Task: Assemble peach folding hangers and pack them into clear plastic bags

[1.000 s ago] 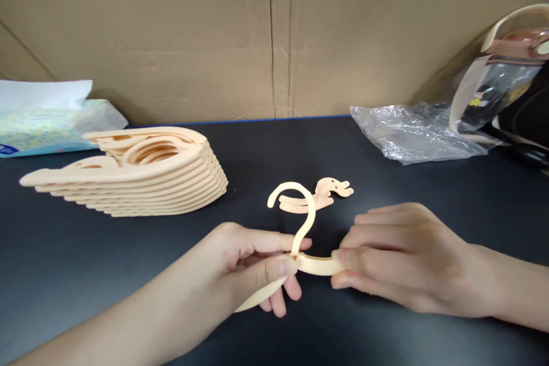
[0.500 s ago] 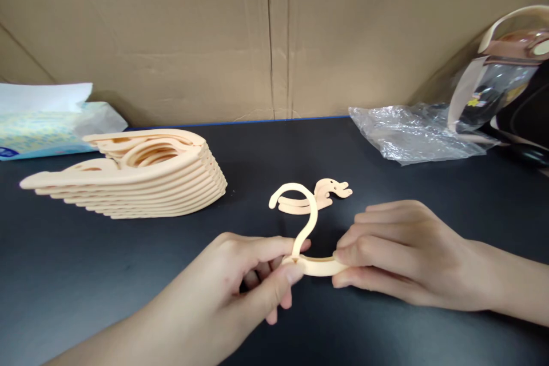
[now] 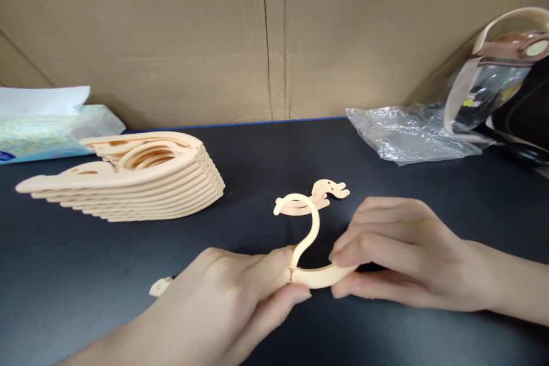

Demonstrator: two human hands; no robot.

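A peach plastic hanger (image 3: 309, 237) stands with its hook up, just above the black table. My left hand (image 3: 231, 303) is closed round its left arm and the base of the hook. My right hand (image 3: 398, 257) is closed round its right arm. The tip of the left arm (image 3: 160, 286) pokes out past my left wrist. Behind the hook lie a few loose peach hook pieces (image 3: 319, 197).
A stack of several peach hangers (image 3: 128, 183) lies at the left. A tissue pack (image 3: 43, 123) sits at the far left. Crumpled clear plastic (image 3: 407, 134) and a dark bag (image 3: 506, 86) are at the right. A cardboard wall (image 3: 266, 34) backs the black table (image 3: 86, 274).
My left hand has turned over the hanger's left arm and pressed lower to the table; the hanger's arms have flattened out and the left tip now shows past my wrist.
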